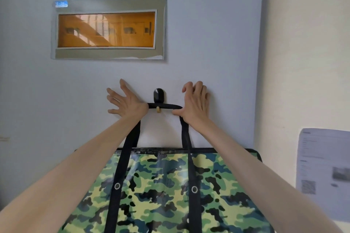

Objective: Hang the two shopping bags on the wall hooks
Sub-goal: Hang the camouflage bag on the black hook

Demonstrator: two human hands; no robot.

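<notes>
A green camouflage shopping bag [162, 191] hangs flat against the pale blue wall. Its black strap [162, 105] lies across a black oval wall hook [158, 95] with a small tan peg under it. My left hand [123, 100] is left of the hook with fingers spread wide against the wall; the strap passes behind its heel. My right hand [195, 102] is right of the hook, fingers curled, with the strap running between thumb and palm. Only one bag and one hook are in sight.
A framed panel with an orange window [108, 29] is fixed to the wall above the hook. A wall corner runs down on the right, with a printed paper sheet [323, 172] stuck to the cream wall beyond it.
</notes>
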